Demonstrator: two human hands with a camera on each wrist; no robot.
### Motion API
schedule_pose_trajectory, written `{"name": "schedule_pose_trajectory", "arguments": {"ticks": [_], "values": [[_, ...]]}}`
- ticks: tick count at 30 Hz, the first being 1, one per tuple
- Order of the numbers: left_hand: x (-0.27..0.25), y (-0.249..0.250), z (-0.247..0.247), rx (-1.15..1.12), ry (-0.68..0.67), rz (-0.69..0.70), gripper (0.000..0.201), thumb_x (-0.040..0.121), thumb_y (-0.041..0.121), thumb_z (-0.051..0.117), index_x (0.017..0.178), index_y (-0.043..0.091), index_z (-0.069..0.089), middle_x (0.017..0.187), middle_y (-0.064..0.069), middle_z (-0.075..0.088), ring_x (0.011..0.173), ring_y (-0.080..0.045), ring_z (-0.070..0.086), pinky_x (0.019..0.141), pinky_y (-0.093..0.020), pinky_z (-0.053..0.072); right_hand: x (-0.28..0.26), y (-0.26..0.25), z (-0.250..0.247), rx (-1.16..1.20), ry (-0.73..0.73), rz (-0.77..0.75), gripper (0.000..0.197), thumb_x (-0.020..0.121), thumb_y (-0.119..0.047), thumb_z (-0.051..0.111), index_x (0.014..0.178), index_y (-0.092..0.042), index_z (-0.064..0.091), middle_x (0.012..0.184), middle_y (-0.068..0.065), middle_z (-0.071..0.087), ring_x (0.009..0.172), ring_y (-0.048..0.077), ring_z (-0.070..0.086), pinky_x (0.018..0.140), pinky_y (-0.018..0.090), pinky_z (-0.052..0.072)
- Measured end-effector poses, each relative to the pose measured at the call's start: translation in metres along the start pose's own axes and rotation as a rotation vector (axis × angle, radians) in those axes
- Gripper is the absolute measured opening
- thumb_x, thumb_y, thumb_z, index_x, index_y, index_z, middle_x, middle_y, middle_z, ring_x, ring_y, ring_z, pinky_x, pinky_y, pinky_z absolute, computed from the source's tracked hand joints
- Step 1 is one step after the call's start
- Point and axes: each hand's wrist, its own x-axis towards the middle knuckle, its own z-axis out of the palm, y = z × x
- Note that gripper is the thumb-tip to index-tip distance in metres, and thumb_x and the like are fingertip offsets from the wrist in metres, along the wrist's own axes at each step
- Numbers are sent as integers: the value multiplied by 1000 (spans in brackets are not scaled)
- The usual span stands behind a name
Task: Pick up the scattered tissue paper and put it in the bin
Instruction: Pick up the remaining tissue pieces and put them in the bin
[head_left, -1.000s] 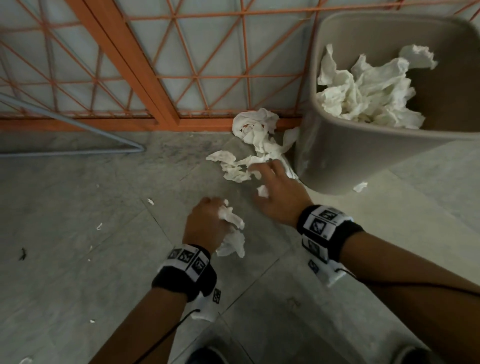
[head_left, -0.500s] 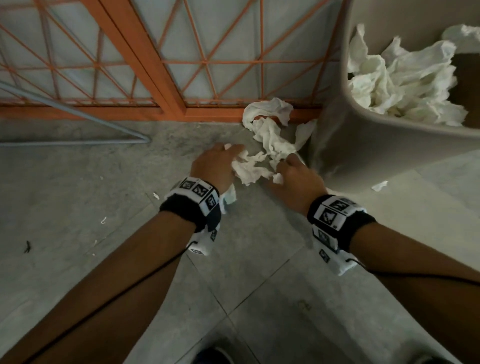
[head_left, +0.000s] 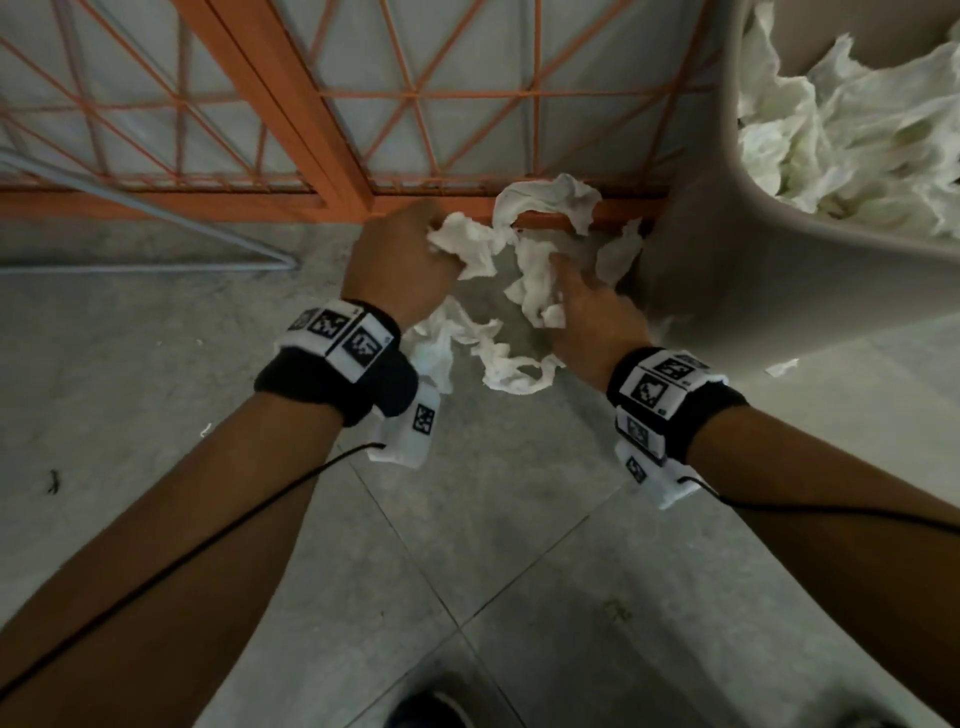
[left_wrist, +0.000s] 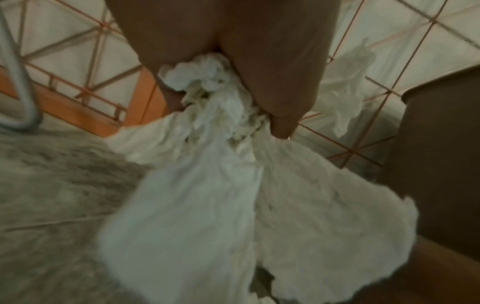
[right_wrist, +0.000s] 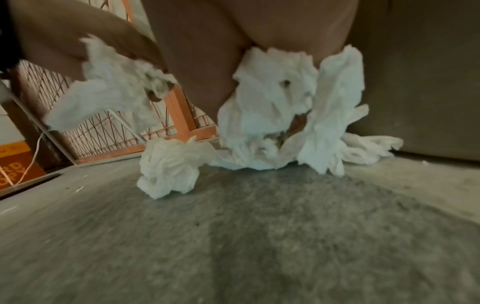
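Crumpled white tissue paper (head_left: 524, 260) lies on the grey floor against the foot of the beige bin (head_left: 727, 280). My left hand (head_left: 405, 260) grips a bunch of tissue (left_wrist: 213, 115) that trails down below the fist. My right hand (head_left: 587, 306) is curled into another bunch of tissue (right_wrist: 272, 107) close to the bin's wall. A loose strip of tissue (head_left: 514, 364) lies between my wrists, seen as a tissue ball (right_wrist: 168, 164) in the right wrist view. The bin holds a heap of tissue (head_left: 852, 145).
An orange wire-mesh frame (head_left: 332, 124) stands just behind the tissue and the bin. A grey metal rod (head_left: 156, 218) slants down to the floor at the left. A small scrap (head_left: 782, 367) lies by the bin's base. Tiled floor stretches toward me.
Both hands have moved forward to the tissue pile by the frame. The left hand carried its tissue along and has gathered more; the right hand has closed into the pile.
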Motion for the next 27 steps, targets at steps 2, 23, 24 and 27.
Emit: {"name": "schedule_pose_trajectory", "arguments": {"ticks": [2, 23, 24, 27], "values": [[15, 3, 13, -12, -28, -38, 36, 75, 41, 66, 105, 21, 69, 105, -5, 73, 97, -25, 67, 80, -32, 52, -2, 1, 2, 10, 39, -23, 55, 87, -26, 56, 139, -16, 40, 135, 16, 48, 114, 43, 54, 93, 47, 45], [20, -16, 24, -443, 265, -103, 18, 77, 17, 69, 92, 8, 64, 92, 2, 70, 86, -14, 67, 76, -26, 54, -3, 9, 8, 186, 48, -83, 69, 81, -29, 63, 142, -31, 30, 141, 8, 40, 118, 33, 52, 94, 46, 46], [14, -20, 16, -429, 308, -83, 17, 78, 17, 66, 92, 7, 64, 89, 3, 69, 84, -11, 65, 75, -24, 52, 0, 9, 10, 128, -5, -74, 70, 83, -34, 61, 143, -34, 26, 142, 9, 40, 119, 34, 52, 94, 46, 45], [-2, -30, 0, -392, 372, 6, 10, 82, 20, 59, 85, 11, 58, 83, 4, 62, 81, -11, 59, 75, -28, 48, 5, 14, 13, -22, -76, -49, 55, 86, -44, 56, 137, -38, 37, 136, 10, 45, 115, 36, 55, 90, 43, 48]]}}
